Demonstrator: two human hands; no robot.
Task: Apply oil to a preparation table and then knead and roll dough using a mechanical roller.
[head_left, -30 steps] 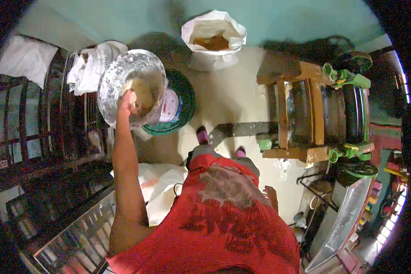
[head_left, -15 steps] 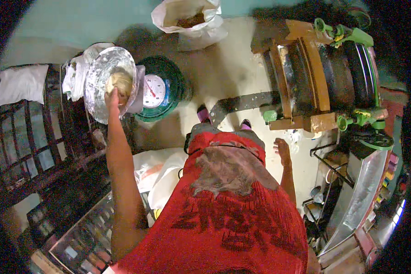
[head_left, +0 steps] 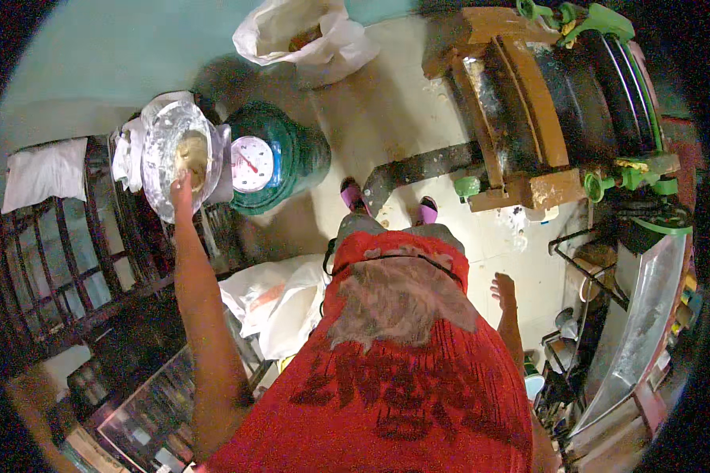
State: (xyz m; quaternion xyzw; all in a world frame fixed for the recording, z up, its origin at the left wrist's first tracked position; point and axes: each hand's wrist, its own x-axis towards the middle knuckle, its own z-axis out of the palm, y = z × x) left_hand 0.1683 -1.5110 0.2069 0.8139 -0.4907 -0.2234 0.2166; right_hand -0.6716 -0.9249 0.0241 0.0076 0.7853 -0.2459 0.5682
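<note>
My left hand point(head_left: 183, 183) reaches into a flour-dusted metal bowl point(head_left: 158, 162), touching a pale, doughy mass point(head_left: 193, 151); its fingertips are too blurred to tell their grip. The bowl rests on a weighing scale with a white dial point(head_left: 252, 164), which stands on a round green object point(head_left: 292, 146) beside stacked white cloths point(head_left: 125, 162). My right hand point(head_left: 503, 292) hangs open and empty beside my red shirt, over the pale floor.
A wooden-framed roller machine with green fittings point(head_left: 532, 118) stands at the right, above a long metal tray point(head_left: 639, 331). An open white sack point(head_left: 347, 43) is at the wall. White sacks point(head_left: 284, 299) lie lower left beside dark grillwork point(head_left: 71, 260). My sandalled feet point(head_left: 427, 209) are below.
My view has shifted, bringing the scale's dial into sight and the open sack higher in the picture. My right hand shows more fully. My left hand stays in the bowl.
</note>
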